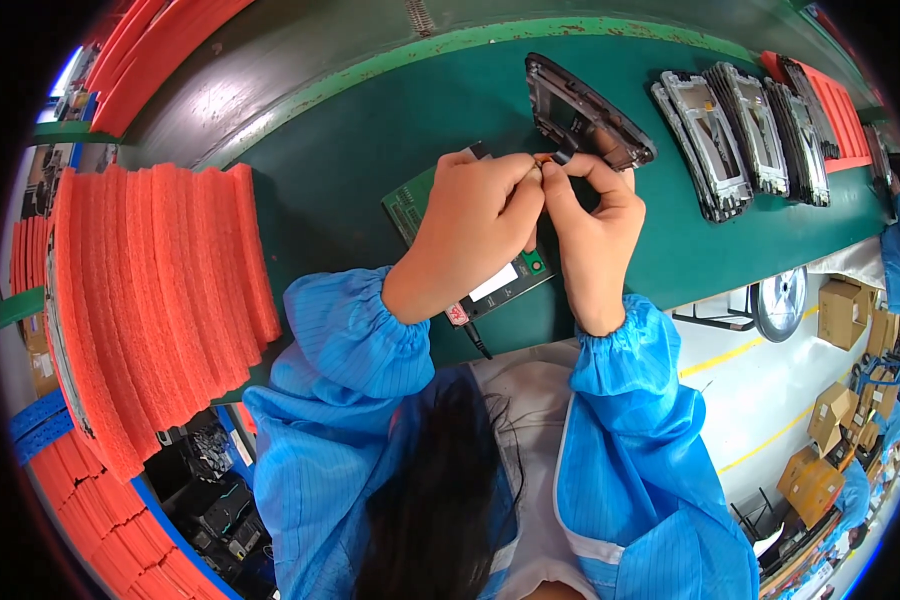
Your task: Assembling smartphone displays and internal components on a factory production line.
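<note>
My left hand (475, 220) and my right hand (598, 225) meet above the bench, fingertips pinched together. Between them is the end of a dark flat ribbon cable (566, 150) with a small orange part. This cable comes from a black-framed display panel (595, 115), tilted up just beyond my right hand. My right thumb and finger close on the cable end; what my left fingers pinch is hidden. Beneath my hands lies a green circuit board (405, 208) with a black test unit (515, 290), partly covered. A black lead (478, 340) leaves the unit's near edge.
Red foam sheets (160, 310) stand in a thick row at the left. Several similar framed panels (710, 145) lean in rows at the far right, beside more red foam (835, 120). Black parts fill a blue-edged bin (220, 500) below left. Cardboard boxes (815, 480) sit on the floor at right.
</note>
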A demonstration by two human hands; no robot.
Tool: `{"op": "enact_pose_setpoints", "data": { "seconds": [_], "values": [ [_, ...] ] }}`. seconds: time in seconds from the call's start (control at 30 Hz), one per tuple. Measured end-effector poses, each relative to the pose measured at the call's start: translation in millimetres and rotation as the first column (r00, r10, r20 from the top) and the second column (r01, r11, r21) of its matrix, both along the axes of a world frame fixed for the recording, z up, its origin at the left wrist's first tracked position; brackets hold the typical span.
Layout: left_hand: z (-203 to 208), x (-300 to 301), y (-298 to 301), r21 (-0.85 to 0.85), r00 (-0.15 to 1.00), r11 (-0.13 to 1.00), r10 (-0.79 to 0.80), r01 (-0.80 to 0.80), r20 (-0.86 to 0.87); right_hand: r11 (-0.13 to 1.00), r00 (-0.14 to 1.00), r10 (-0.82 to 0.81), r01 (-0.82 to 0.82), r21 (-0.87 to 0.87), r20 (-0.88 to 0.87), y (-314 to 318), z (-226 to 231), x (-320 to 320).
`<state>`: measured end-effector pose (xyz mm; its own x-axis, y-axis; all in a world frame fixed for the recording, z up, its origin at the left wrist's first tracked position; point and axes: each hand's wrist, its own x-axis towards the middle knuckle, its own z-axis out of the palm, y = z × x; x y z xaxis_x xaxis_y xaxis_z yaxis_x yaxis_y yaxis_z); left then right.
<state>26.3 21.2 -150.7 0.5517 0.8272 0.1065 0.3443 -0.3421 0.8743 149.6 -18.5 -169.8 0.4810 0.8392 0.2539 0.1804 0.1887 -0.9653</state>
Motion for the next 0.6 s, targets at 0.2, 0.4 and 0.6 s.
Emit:
{"op": "enact_pose_setpoints", "data": {
  "seconds": [0.2,0.4,0.6],
  "values": [
    [2,1,-1,0.005,0.999,1.0,-0.021,0.021,0.036,1.0,1.0,0.002,-0.002,-0.01,0.03,0,0,2],
    [4,-2,2,-0.138,0.995,0.989,-0.036,0.048,0.094,0.997,0.998,0.066,-0.066,-0.036,0.01,-3,-3,8],
    [15,-2,4,-0.348,0.991,0.937,0.009,0.039,0.135,0.992,0.992,0.127,-0.127,-0.01,0.027,-2,-3,17]
  ]
}}
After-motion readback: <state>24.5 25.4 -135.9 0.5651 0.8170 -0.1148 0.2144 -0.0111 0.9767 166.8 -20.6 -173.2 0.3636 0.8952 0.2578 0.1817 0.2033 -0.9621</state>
